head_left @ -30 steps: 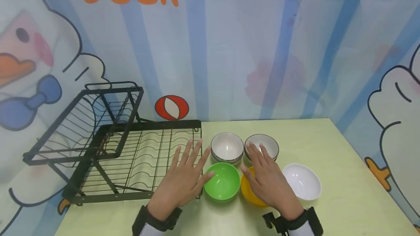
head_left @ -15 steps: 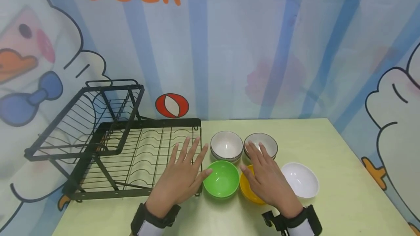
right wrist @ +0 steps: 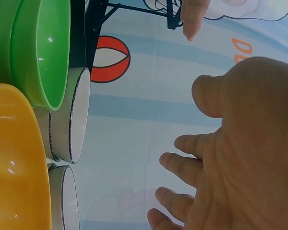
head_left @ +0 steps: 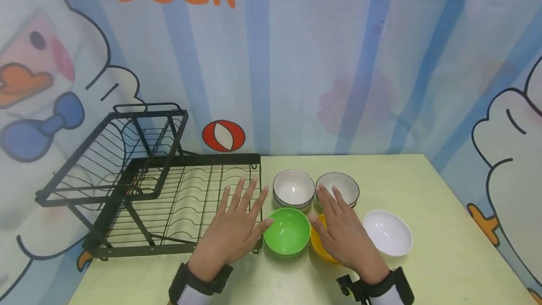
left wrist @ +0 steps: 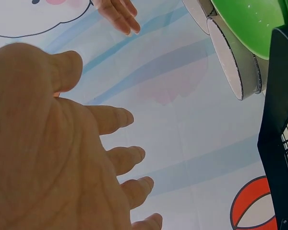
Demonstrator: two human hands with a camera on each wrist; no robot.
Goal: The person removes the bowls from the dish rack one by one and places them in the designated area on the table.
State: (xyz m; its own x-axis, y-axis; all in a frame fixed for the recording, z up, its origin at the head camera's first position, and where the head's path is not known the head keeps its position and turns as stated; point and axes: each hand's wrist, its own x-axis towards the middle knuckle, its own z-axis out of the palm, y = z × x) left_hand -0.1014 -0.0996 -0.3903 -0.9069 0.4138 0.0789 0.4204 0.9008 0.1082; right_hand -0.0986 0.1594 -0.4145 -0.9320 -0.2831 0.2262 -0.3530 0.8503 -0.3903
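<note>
My left hand hovers palm down with fingers spread, over the right edge of the black dish rack; its thumb tip overlaps the green bowl in the head view. My right hand, also spread and holding nothing, is above the yellow bowl and hides much of it. Behind the green bowl stand stacked white bowls with dark rims. More dark-rimmed white bowls sit to their right, partly behind the right fingertips. A plain white bowl lies right of the right hand.
The rack's raised upper basket juts up at the left. A pale yellow table runs back to a printed curtain behind everything. In the right wrist view the green bowl shows as nested green bowls.
The head view has shifted slightly. Both hands keep the same spread pose over the rack and bowls, and no bowl has moved on the table.
</note>
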